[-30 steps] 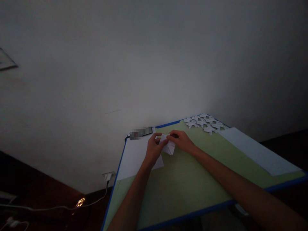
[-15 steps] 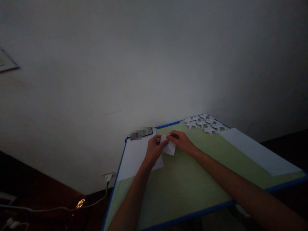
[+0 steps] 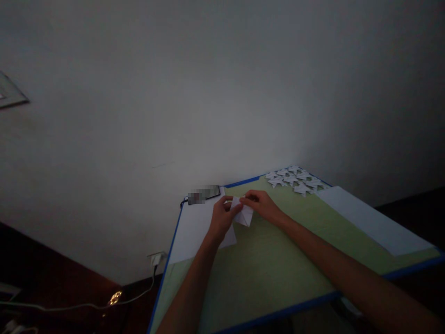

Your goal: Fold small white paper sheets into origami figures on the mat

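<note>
A small piece of folded white paper (image 3: 246, 217) is held up between my two hands over the green tabletop, its creases showing and its lower corner pointing toward me. My left hand (image 3: 221, 214) pinches its left side, thumb laid across the front. On the upper right edge, the fingertips of my right hand (image 3: 260, 203) are closed on the same paper. Fingers partly cover its top. Beneath my left hand lies a flat sheet of white paper (image 3: 194, 236).
Several folded paper stars (image 3: 301, 188) lie at the table's far right corner. A long white sheet (image 3: 368, 222) runs along the right side. A partly blurred phone-like device (image 3: 212, 191) rests at the back left. Blue tape (image 3: 278, 312) edges the green table (image 3: 264, 269); a plug (image 3: 156, 260) sits in the wall.
Both hands keep their pinch on the folded paper, which has tilted very slightly, its lower corner shifting a little left and down. The view has moved slightly.
</note>
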Available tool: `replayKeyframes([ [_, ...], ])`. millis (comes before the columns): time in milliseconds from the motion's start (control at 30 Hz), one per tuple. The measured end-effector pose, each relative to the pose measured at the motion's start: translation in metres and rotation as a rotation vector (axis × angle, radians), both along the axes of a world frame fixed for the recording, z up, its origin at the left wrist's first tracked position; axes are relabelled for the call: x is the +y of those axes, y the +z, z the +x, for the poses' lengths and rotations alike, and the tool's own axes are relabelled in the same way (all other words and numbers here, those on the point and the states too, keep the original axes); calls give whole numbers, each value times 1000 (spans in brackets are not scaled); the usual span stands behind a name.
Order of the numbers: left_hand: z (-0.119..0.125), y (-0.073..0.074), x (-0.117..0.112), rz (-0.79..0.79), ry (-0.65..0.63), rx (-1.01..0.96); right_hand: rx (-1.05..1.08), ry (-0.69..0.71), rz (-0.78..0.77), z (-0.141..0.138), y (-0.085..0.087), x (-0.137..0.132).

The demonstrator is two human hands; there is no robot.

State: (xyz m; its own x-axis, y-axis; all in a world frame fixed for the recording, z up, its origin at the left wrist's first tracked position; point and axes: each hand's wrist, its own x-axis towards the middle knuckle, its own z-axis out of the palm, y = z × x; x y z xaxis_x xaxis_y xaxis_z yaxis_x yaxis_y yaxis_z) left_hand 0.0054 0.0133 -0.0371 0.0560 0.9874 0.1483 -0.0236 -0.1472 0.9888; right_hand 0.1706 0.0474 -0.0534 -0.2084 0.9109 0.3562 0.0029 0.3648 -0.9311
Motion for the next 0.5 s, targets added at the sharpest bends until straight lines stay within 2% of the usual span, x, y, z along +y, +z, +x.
replayKeyframes([
  [267, 3, 5, -4, -139, 6, -151, 79, -53, -24, 0, 2, 0],
  [500, 1, 2, 0, -147, 59, -223, 113, -17, -68, 2, 3, 0],
])
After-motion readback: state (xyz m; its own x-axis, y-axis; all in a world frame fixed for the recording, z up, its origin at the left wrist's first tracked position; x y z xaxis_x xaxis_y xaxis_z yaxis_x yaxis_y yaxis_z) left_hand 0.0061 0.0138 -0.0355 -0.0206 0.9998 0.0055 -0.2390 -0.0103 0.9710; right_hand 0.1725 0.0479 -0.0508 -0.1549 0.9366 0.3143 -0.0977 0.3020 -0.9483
